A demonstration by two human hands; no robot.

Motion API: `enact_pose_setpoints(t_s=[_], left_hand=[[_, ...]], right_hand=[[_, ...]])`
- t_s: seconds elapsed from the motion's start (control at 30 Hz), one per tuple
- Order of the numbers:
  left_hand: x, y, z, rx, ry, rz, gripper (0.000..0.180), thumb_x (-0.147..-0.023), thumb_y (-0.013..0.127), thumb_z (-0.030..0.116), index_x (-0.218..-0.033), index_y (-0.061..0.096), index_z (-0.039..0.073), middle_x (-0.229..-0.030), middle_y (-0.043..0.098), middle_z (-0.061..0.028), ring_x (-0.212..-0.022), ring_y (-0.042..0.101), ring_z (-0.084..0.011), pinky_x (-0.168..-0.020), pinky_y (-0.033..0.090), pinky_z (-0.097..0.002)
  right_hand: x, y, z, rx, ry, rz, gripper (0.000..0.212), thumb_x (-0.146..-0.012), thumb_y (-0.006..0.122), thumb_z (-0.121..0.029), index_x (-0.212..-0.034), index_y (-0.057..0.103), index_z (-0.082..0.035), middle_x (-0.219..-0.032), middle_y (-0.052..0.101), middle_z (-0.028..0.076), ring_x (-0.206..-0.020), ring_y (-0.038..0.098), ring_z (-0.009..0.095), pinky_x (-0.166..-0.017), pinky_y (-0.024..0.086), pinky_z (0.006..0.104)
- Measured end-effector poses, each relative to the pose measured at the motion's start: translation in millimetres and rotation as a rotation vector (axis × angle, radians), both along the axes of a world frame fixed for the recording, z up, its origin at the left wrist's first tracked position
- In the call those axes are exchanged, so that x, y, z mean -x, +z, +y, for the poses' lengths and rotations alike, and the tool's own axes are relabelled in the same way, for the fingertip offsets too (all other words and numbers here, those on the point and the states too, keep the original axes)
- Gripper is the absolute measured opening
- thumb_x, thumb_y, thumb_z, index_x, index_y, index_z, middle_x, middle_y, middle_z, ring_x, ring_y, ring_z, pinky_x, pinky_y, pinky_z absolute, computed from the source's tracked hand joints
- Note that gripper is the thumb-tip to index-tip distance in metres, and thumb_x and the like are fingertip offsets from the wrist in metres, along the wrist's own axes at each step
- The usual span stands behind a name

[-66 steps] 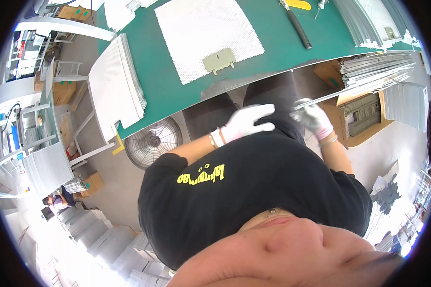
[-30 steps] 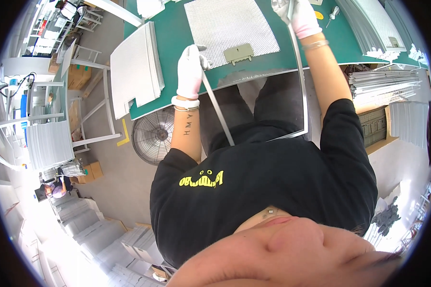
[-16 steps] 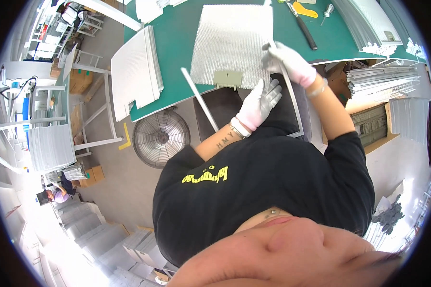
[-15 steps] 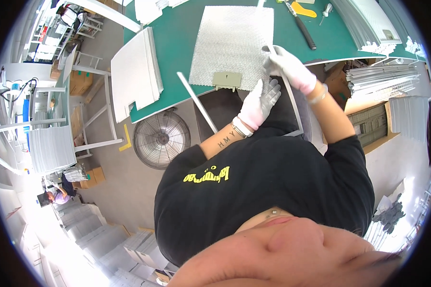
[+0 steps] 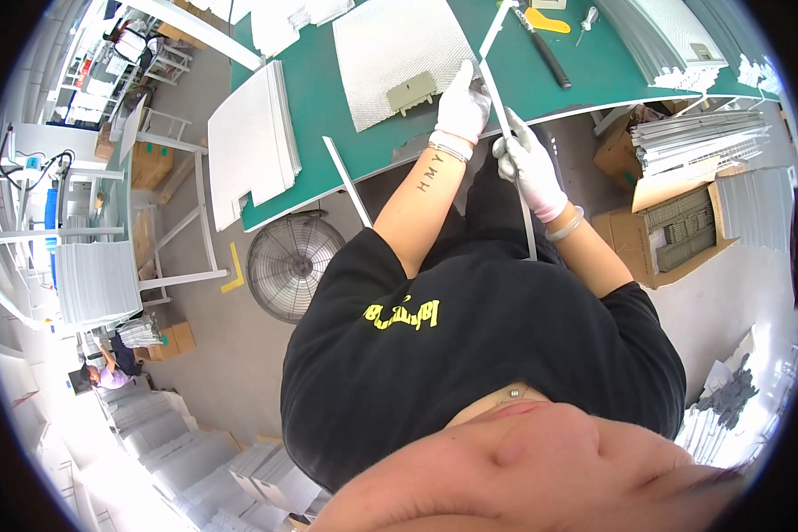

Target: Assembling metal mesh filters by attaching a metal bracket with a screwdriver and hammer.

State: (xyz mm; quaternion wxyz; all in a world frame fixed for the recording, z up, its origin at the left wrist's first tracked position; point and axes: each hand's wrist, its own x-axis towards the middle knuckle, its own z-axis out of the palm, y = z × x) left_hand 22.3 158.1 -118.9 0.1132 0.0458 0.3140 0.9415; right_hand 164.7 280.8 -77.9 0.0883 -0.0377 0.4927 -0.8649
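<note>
A silvery mesh panel (image 5: 399, 44) lies tilted on the green table (image 5: 319, 106), with a small beige plate (image 5: 412, 89) at its near edge. My left hand (image 5: 463, 108), in a white glove, grips the panel's near right edge, thumb on top. My gloved right hand (image 5: 532, 168) is closed round a thin pale metal strip (image 5: 496, 99). This strip runs from my lap up past the panel's right side, where it meets a short strip (image 5: 496, 31) at an angle. A further pale strip (image 5: 346, 180) slants past the table's front edge, partly hidden behind my left arm.
Stacked pale panels (image 5: 255, 133) lie at the table's left. A black-handled tool (image 5: 548, 58), a yellow piece (image 5: 548, 21) and a small screwdriver (image 5: 587, 22) lie beyond the strip. Below are a floor fan (image 5: 294, 266) and an open carton (image 5: 634, 244). Another person (image 5: 111, 374) is far left.
My left hand has risen from below the panel to its right edge. The panel has turned and shifted up and left. My right hand has moved lower, and the strip has swung with it.
</note>
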Motion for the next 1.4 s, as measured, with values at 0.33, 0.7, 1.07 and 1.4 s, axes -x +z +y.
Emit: enact_pose_setpoints(t_s=[0.33, 0.7, 1.07, 1.4], left_hand=[[0.0, -9.4, -6.1, 1.104, 0.461, 0.54, 0.03, -0.092, 0.058, -0.004, -0.121, 0.059, -0.005, -0.104, 0.068, -0.0184, -0.092, 0.066, -0.0254, -0.081, 0.054, -0.0328], [-8.7, 17.8, -3.8, -0.172, 0.103, -0.149, 0.02, -0.101, 0.055, 0.018, -0.114, 0.06, 0.003, -0.109, 0.061, -0.0096, -0.101, 0.054, -0.0201, -0.088, 0.046, -0.033], [-12.2, 27.7, -0.1, -0.132, 0.128, -0.146, 0.018, -0.101, 0.055, 0.017, -0.109, 0.062, 0.002, -0.104, 0.063, -0.0079, -0.095, 0.059, -0.0185, -0.082, 0.049, -0.0306], [-35.0, 40.7, -4.4, -0.243, 0.051, -0.337, 0.02, -0.099, 0.057, 0.01, -0.115, 0.061, 0.0, -0.106, 0.064, -0.01, -0.101, 0.062, -0.0226, -0.089, 0.051, -0.0337]], right_hand=[[1.3, 20.4, -1.5, -0.033, 0.055, -0.031, 0.065, -0.103, 0.05, -0.021, -0.157, 0.018, -0.005, -0.087, 0.052, 0.002, -0.056, 0.037, 0.004, -0.052, 0.033, 0.0181], [-0.4, 13.8, -4.5, -0.244, -0.018, -0.044, 0.06, -0.102, 0.05, -0.013, -0.157, 0.024, -0.009, -0.085, 0.053, 0.001, -0.055, 0.037, 0.002, -0.051, 0.034, 0.0167], [-4.8, 16.9, 1.6, -0.068, 0.048, -0.077, 0.062, -0.102, 0.049, -0.015, -0.157, 0.022, -0.008, -0.086, 0.053, 0.002, -0.054, 0.036, 0.003, -0.051, 0.033, 0.0177], [58.9, 37.1, 2.7, -0.349, 0.115, 0.046, 0.054, -0.104, 0.047, -0.022, -0.153, 0.032, -0.005, -0.08, 0.054, 0.001, -0.051, 0.039, 0.003, -0.044, 0.033, 0.019]])
